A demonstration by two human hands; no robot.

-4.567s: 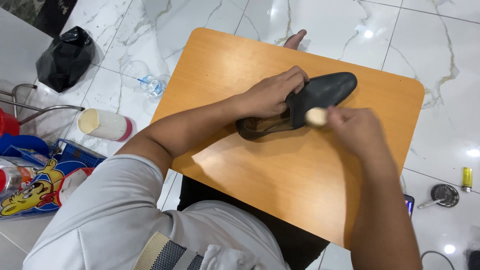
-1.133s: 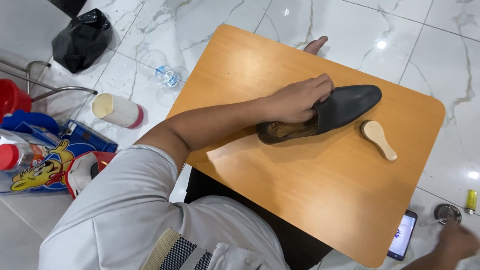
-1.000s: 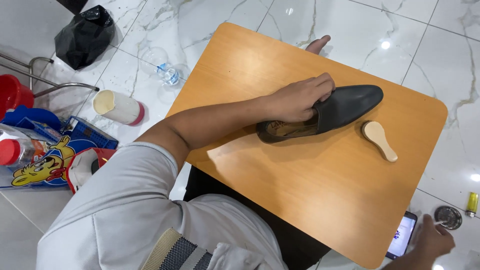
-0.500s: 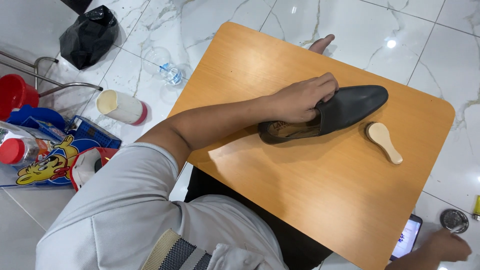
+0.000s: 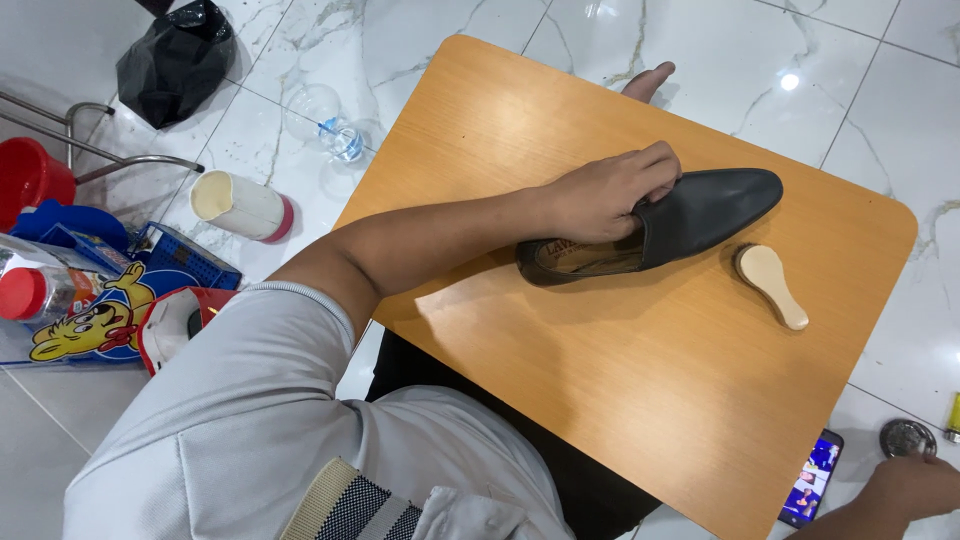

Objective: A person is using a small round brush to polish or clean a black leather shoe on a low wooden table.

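A black leather slip-on shoe lies on its side on the small wooden table, toe pointing right. My left hand grips it at the opening, fingers curled over the edge. A small pale wooden brush rests on the table just right of the shoe, with nothing touching it. My right hand is down at the floor by the lower right corner, beside a round metal tin and a phone. Its fingers are mostly out of frame.
On the marble floor to the left are a black bag, a clear plastic bottle, a white cylindrical container, a red bucket and a blue basket. A foot shows past the table's far edge.
Earlier my right hand held the brush against the shoe. The brush now lies on the table, and my right hand has dropped to the floor near the tin. My left hand stays on the shoe.
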